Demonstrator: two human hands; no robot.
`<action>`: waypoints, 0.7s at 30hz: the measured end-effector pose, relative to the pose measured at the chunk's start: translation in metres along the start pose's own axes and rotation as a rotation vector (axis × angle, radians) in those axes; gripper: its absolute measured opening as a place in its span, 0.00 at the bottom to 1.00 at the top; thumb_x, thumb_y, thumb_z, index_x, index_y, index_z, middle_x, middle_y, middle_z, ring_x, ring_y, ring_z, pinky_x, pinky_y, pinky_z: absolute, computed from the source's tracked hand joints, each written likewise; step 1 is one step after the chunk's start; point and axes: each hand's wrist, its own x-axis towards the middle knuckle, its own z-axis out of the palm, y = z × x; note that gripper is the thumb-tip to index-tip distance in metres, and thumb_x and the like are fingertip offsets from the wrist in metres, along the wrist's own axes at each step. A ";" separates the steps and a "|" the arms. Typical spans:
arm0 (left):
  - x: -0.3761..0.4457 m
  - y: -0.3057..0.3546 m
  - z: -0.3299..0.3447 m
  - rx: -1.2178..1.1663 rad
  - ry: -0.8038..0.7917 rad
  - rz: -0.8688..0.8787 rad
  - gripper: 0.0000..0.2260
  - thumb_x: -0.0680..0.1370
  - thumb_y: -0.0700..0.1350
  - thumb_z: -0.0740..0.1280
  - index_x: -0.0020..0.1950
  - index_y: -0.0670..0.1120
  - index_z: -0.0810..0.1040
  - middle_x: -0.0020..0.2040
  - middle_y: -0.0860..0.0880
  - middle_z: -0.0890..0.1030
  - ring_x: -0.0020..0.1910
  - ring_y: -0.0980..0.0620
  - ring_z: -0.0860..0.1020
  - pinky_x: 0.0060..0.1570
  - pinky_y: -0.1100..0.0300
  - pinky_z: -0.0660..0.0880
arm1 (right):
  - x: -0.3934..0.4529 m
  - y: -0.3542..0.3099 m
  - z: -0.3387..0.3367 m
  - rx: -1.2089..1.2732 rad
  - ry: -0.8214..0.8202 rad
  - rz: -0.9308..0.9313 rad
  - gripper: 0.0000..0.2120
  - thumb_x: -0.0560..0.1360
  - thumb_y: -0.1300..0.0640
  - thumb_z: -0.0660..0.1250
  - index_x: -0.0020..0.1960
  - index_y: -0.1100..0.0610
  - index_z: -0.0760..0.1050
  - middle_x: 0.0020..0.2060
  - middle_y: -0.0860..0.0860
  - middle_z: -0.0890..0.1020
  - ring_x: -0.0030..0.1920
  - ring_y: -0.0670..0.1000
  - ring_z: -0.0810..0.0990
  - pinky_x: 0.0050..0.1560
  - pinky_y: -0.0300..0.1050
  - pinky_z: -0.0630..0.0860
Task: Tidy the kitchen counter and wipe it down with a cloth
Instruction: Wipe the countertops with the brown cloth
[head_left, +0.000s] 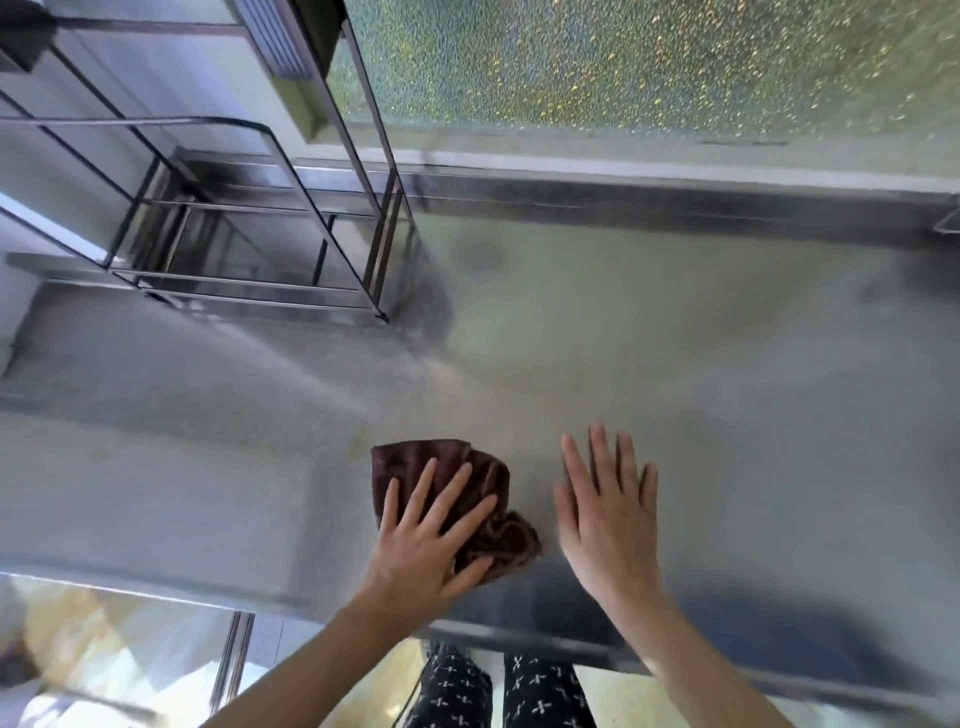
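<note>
A crumpled dark brown cloth (483, 483) lies on the steel counter (675, 364) near its front edge. My left hand (423, 540) presses flat on the cloth with fingers spread, covering its lower left part. My right hand (608, 514) rests just to the right of the cloth, palm down, fingers apart, holding nothing. The two hands are a short gap apart.
A black wire rack (249, 218) stands at the back left of the counter. A frosted window (649, 62) runs along the back wall above a steel ledge (675, 192). The counter's front edge (519, 634) is just below my wrists, with my patterned trousers under it.
</note>
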 end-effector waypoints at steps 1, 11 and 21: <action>-0.005 -0.004 -0.001 -0.012 -0.027 0.001 0.27 0.73 0.66 0.53 0.70 0.60 0.62 0.72 0.49 0.65 0.71 0.42 0.57 0.61 0.32 0.62 | -0.013 -0.004 0.004 -0.025 -0.019 -0.019 0.27 0.80 0.45 0.40 0.72 0.52 0.65 0.72 0.55 0.66 0.72 0.62 0.63 0.67 0.65 0.60; 0.032 -0.084 -0.024 -0.303 0.066 -0.669 0.26 0.76 0.63 0.56 0.72 0.59 0.59 0.77 0.51 0.52 0.76 0.42 0.45 0.69 0.33 0.45 | -0.018 -0.007 0.012 -0.087 0.044 -0.015 0.25 0.80 0.43 0.41 0.73 0.47 0.61 0.73 0.52 0.65 0.72 0.59 0.63 0.67 0.63 0.61; -0.032 0.003 0.003 -0.071 -0.014 -0.016 0.26 0.73 0.67 0.52 0.68 0.60 0.66 0.71 0.51 0.69 0.70 0.41 0.65 0.63 0.30 0.60 | -0.019 -0.011 0.017 -0.090 0.173 -0.015 0.22 0.78 0.46 0.51 0.70 0.49 0.66 0.71 0.53 0.68 0.70 0.61 0.66 0.64 0.65 0.64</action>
